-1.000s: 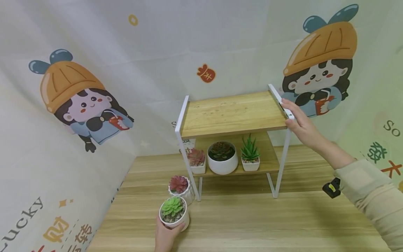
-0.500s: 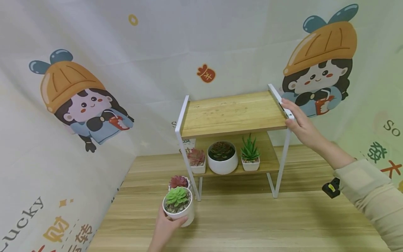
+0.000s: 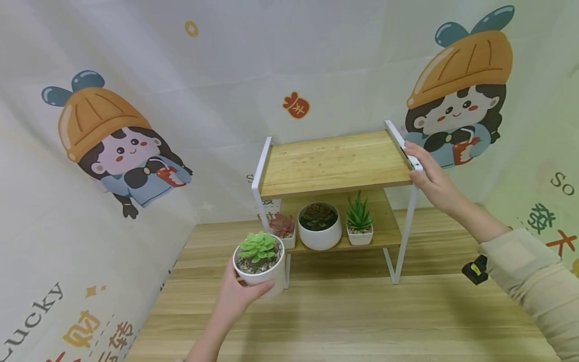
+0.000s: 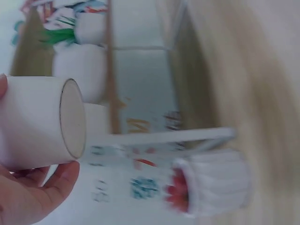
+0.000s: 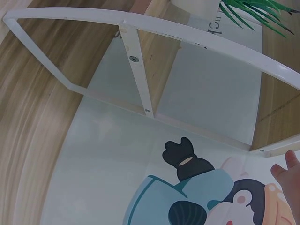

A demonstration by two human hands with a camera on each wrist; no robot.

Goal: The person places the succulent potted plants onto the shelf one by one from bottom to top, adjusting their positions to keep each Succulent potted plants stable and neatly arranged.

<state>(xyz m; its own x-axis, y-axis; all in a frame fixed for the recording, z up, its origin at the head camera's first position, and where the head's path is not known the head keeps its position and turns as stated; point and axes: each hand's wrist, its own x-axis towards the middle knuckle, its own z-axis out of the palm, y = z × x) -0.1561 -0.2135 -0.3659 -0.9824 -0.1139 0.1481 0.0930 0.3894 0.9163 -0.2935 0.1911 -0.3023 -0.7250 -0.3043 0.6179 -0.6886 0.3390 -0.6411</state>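
My left hand (image 3: 237, 299) grips a white pot (image 3: 273, 276) with a light green succulent (image 3: 258, 246), raised in front of the shelf's left leg. In the left wrist view the pot's base (image 4: 73, 119) shows, with fingers curled around its side. My right hand (image 3: 436, 183) holds the upper right bar of a two-tier wooden shelf (image 3: 334, 161) with a white metal frame. On the lower tier stand a pink succulent (image 3: 282, 226), a wide white pot (image 3: 320, 236) with a dark succulent, and a spiky green plant (image 3: 359, 216).
A ribbed white pot (image 4: 222, 183) with a red succulent stands on the table, hidden behind the held pot in the head view. A small black object (image 3: 476, 270) lies near the right sleeve. Printed cloth (image 3: 226, 75) hangs behind the wooden table (image 3: 353, 322).
My left hand has lifted the potted green succulent up and forward, from beside the red succulent to the shelf's left leg. The right hand stays at the shelf's bar.
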